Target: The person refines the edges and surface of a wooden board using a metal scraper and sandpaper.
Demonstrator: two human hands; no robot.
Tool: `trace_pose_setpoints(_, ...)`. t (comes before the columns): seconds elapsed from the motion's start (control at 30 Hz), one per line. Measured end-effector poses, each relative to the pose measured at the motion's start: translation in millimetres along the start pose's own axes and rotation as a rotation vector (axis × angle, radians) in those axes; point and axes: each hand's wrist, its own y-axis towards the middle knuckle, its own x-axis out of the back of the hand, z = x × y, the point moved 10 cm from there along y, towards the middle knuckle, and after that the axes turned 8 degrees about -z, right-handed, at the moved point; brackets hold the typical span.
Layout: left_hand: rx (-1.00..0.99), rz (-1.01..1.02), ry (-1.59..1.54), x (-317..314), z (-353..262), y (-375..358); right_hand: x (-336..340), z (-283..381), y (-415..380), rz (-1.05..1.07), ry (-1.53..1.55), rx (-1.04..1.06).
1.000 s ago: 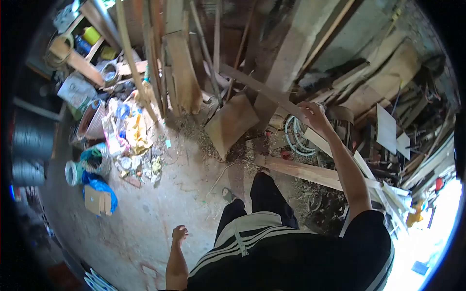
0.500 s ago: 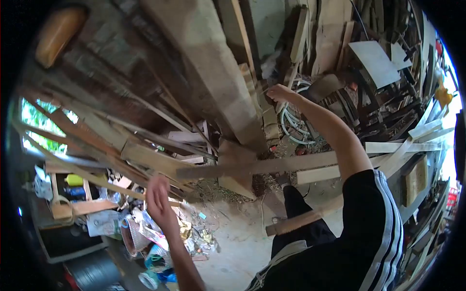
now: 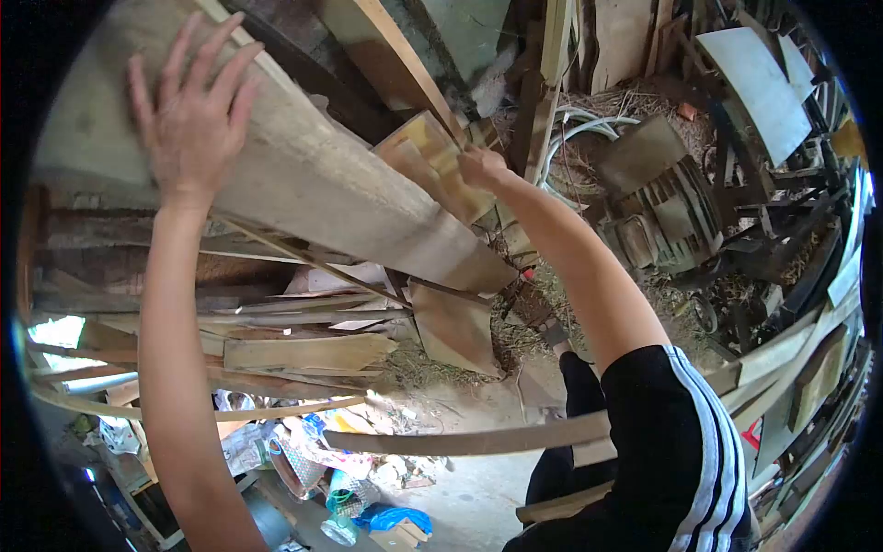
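My left hand point(image 3: 198, 138) lies with fingers spread on the upper face of a wide, thick wooden plank point(image 3: 340, 189), which leans diagonally from upper left down to the floor. Beyond the plank's far edge, my right hand point(image 3: 482, 167) is closed at the edge of a yellowish board point(image 3: 432, 166); its fingertips are partly hidden. A long wooden beam point(image 3: 405, 60) slants down to a spot right beside that hand. A triangular wood piece point(image 3: 452, 322) sits near the plank's lower end.
Coiled pale hose point(image 3: 575, 138) lies beyond my right arm, near a stack of slatted wood point(image 3: 667, 212) and a white panel point(image 3: 759, 87). Long boards point(image 3: 469, 440) cross in front of my legs. Plastic litter and a blue bag point(image 3: 395, 521) cover the floor at lower left.
My left hand has moved up from the lower boards onto the wide plank and spread out. My right hand has shifted slightly left, and the yellowish board shows more fully. The view has turned.
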Motion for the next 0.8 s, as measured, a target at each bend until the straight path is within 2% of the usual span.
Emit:
trace_pose_setpoints(0.07,0.061,-0.047,0.06,-7.0,2.8,-2.6,34.1,27.4,21.3,-0.146,0.118,-0.008)
trace_pose_setpoints(0.13,0.043,-0.047,0.069,-7.5,1.8,-3.9,25.7,69.5,69.2,-0.693,-0.112,0.496)
trace_pose_setpoints(0.17,0.03,-0.057,0.084,-6.5,2.2,-3.6,30.3,80.9,77.3,-0.689,-0.097,0.497)
trace_pose_setpoints(0.23,0.005,-0.075,0.087,-10.3,4.5,-6.9,32.7,85.3,106.8,-0.506,-0.173,0.313)
trace_pose_setpoints(0.27,-0.02,-0.073,0.107,-12.9,6.3,-8.3,33.8,87.4,116.3,-0.502,-0.159,0.318)
trace_pose_setpoints(0.33,-0.051,-0.052,0.116,-18.3,8.6,-11.7,7.3,81.4,130.1,-0.221,-0.319,0.298)
trace_pose_setpoints(0.37,-0.082,-0.065,0.117,-17.3,8.5,-13.4,13.0,83.1,122.2,-0.209,-0.309,0.305)
trace_pose_setpoints(0.43,-0.106,-0.068,0.112,-17.7,11.2,-12.9,13.5,82.5,104.6,-0.051,-0.443,0.392)
trace_pose_setpoints(0.47,-0.091,-0.094,-0.038,-17.0,12.5,-8.8,2.9,73.5,111.2,0.192,-0.369,0.412)
trace_pose_setpoints(0.5,-0.077,-0.122,-0.192,-15.1,12.7,-6.7,-1.6,67.5,106.4,0.202,-0.372,0.41)
trace_pose_setpoints(0.53,-0.071,-0.124,-0.201,-15.3,14.6,-8.7,-13.1,56.0,102.4,0.205,-0.376,0.404)
trace_pose_setpoints(0.6,-0.133,-0.026,0.031,-24.8,16.0,-13.3,-37.4,27.5,91.4,0.207,-0.386,0.386)
trace_pose_setpoints(0.63,-0.13,-0.034,0.03,-23.6,16.4,-12.6,-37.8,20.0,85.2,0.199,-0.391,0.38)
trace_pose_setpoints(0.7,-0.125,-0.089,0.094,-18.8,15.4,-13.2,-30.0,12.4,86.9,0.18,-0.395,0.37)
trace_pose_setpoints(0.77,-0.08,-0.104,0.105,-17.2,10.1,-11.2,4.3,32.1,82.1,0.091,-0.406,0.524)
trace_pose_setpoints(0.8,-0.03,-0.1,0.113,-15.8,11.3,-11.9,24.7,39.3,88.0,0.087,-0.406,0.524)
